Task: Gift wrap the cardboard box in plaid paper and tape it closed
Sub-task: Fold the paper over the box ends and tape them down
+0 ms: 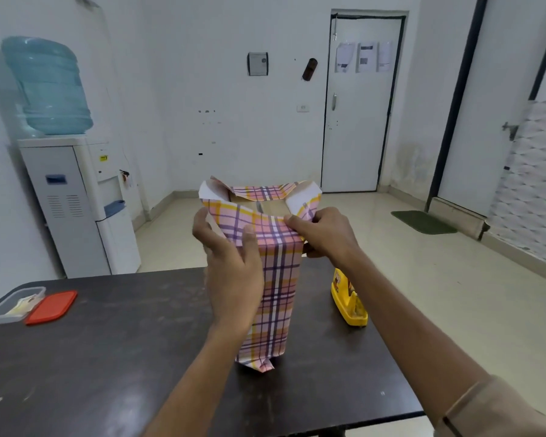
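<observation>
One box between left grip, right grip

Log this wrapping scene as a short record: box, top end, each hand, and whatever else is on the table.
box: cardboard box upright on table, sides covered in plaid paper
top end: open, paper flaps standing, cardboard showing
left hand: grips paper on upper left side
right hand: pinches paper at top right corner
right of box: yellow dispenser
table's left edge: clear container, red lid beside it
</observation>
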